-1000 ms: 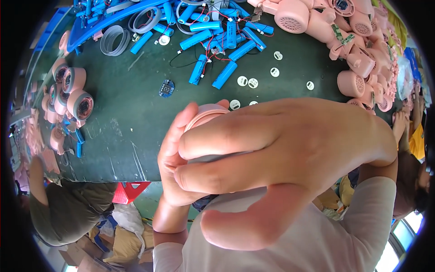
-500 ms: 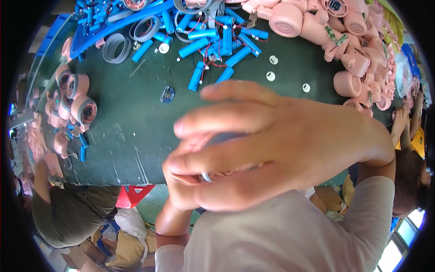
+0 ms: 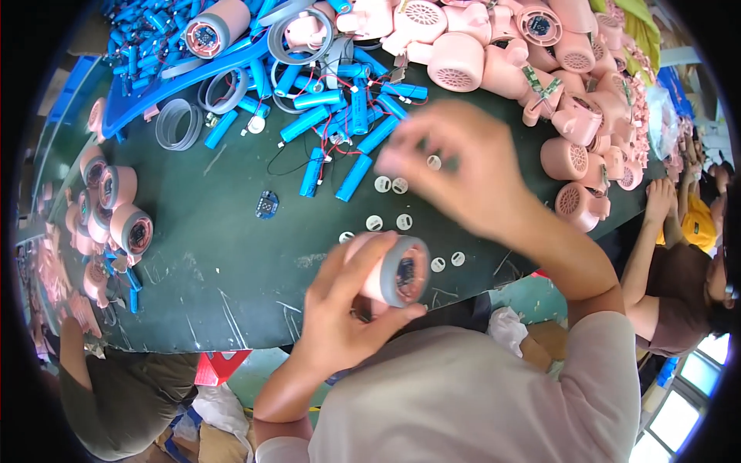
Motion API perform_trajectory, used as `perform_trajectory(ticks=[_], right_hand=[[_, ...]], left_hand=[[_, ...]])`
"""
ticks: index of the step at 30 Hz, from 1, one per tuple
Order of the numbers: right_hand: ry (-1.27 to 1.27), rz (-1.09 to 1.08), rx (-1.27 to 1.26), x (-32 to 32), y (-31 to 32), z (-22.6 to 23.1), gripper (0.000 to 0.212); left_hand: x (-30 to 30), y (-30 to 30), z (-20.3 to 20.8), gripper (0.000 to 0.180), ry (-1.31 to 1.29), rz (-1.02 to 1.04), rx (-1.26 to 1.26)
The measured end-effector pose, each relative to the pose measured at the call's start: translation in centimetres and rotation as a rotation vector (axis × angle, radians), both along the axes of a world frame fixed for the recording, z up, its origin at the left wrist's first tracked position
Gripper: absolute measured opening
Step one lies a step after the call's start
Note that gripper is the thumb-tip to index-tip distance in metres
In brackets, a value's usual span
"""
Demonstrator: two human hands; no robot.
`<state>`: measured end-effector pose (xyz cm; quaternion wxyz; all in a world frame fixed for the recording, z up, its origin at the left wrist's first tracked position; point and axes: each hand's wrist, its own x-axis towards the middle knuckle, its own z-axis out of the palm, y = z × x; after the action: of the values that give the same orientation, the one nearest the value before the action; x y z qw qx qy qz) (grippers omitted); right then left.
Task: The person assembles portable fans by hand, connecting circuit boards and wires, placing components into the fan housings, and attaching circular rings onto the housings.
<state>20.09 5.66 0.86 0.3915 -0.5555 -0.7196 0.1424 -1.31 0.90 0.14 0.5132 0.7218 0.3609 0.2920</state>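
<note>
My left hand (image 3: 336, 312) is closed around a pink round housing (image 3: 373, 279) near the table's front edge. A grey ring (image 3: 409, 270) rims its open end, which faces right, and a dark circuit board shows inside. My right hand (image 3: 471, 174) is raised over the table, just right of the blue battery cells (image 3: 357, 174). Its fingers are curled but smeared by motion, so I cannot make out whether they hold anything. Several small white discs (image 3: 374, 223) lie between and beside my hands; one disc (image 3: 434, 163) shows between my right fingers and thumb, perhaps on the table behind.
Pink housings (image 3: 567, 158) are heaped along the far right. A blue tray (image 3: 181, 83) of cells stands far left, with loose grey rings (image 3: 178, 123) beside it. A small blue circuit board (image 3: 267, 205) lies left of centre. Finished-looking housings (image 3: 117, 187) cluster at left. Other people sit on both sides.
My right hand has come off the left one and moved away to the far right, uncovering the pink housing in my left hand. The view has shifted slightly.
</note>
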Motion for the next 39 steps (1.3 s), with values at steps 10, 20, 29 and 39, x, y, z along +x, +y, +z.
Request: perform_trajectory(ticks=[10, 20, 29, 39], right_hand=[[0.12, -0.087, 0.204, 3.4, 3.3, -0.5, 0.01], [0.585, 0.137, 0.106, 4.4, 0.7, 3.2, 0.02], [0.401, 0.193, -0.123, 0.3, -2.0, 3.8, 0.02], [0.302, 0.35, -0.054, -3.9, -3.9, 0.2, 0.015]], left_hand=[[-2.5, 1.2, 1.0, 0.083, 0.373, 0.214, 0.106], [-2.6, -2.0, -0.7, 0.028, -0.135, 0.318, 0.247], [-1.4, -1.5, -1.3, 0.026, -0.608, 0.39, -0.152], [-0.7, -0.2, -1.3, 0.031, -0.346, 0.403, 0.057]])
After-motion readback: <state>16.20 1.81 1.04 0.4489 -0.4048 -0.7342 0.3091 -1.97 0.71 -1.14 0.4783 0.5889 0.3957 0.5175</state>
